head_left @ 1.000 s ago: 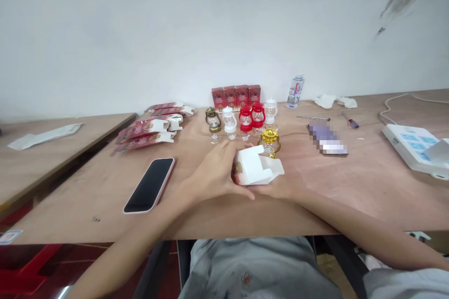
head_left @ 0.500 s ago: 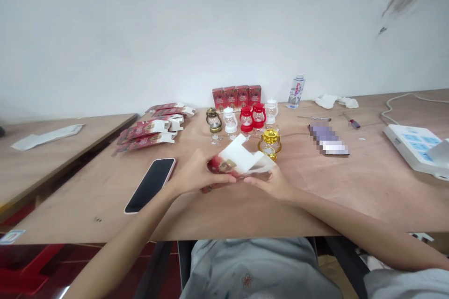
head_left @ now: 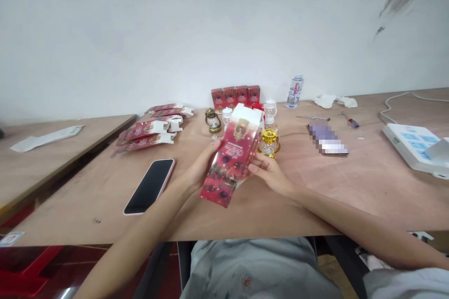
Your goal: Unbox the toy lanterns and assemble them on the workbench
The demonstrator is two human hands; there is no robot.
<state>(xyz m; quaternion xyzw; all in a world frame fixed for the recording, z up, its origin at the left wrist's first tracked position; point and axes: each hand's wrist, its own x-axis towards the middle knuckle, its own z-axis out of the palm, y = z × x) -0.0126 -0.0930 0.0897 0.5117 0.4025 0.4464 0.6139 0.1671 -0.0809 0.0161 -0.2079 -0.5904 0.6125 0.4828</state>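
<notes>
At the far left of my feed, a crumpled white paper strip (head_left: 47, 138) lay on the neighbouring table (head_left: 28, 173). On the main worktable (head_left: 329, 201), near its left edge, I saw a pile of flattened red cartons (head_left: 143, 133), their white tabs pointing right. In front of them a smartphone (head_left: 149, 187) rested with its dark screen up.

Just past the phone, the left hand (head_left: 203, 164) gripped the left edge of a printed red carton (head_left: 231, 156); most of its fingers ran behind the card, out of my sight. The carton was slanted above the worktable between both hands, its white-flapped end away from the wearer and its printed panel, with baubles and a lantern picture, turned toward my camera.

Beyond it I made out a bronze lantern (head_left: 213, 122), a white lantern (head_left: 226, 114) partly covered by the carton, and a row of upright red boxes (head_left: 229, 96) by the wall. A gold lantern (head_left: 270, 136) stood just beside the carton's right side. There the right hand (head_left: 271, 176) pinched that side, thumb toward me and fingers curled.

Farther right came a water bottle (head_left: 295, 91), a slim screwdriver (head_left: 314, 118), crumpled tissues (head_left: 335, 101) and, last, a white device (head_left: 414, 147) with blue panels.
</notes>
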